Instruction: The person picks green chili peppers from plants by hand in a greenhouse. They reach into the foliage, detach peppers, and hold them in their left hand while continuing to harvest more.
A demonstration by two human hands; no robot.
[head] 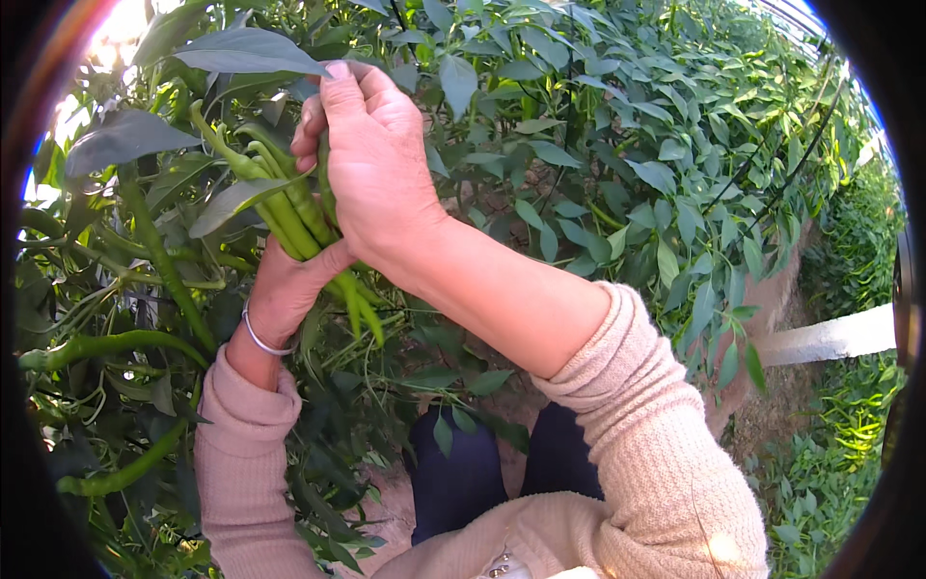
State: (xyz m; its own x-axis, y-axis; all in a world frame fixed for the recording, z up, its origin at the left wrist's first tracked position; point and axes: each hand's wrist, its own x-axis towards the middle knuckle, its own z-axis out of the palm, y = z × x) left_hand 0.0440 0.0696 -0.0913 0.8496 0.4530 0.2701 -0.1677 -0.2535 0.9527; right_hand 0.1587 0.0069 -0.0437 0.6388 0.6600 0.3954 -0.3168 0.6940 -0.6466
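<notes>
A bunch of long green chili peppers is held in my left hand, stems up and tips pointing down past the thumb. My right hand is just above, its fingers curled and thumb tip by the end of a broad leaf. Another green pepper runs down from inside the curled right fingers towards the bunch; its upper end is hidden. A second leaf lies across the front of the bunch.
More long peppers hang at the left, one curved and one lower down. Dense pepper plants rise ahead and right, with dark cords among them. A white bar crosses a bare soil strip.
</notes>
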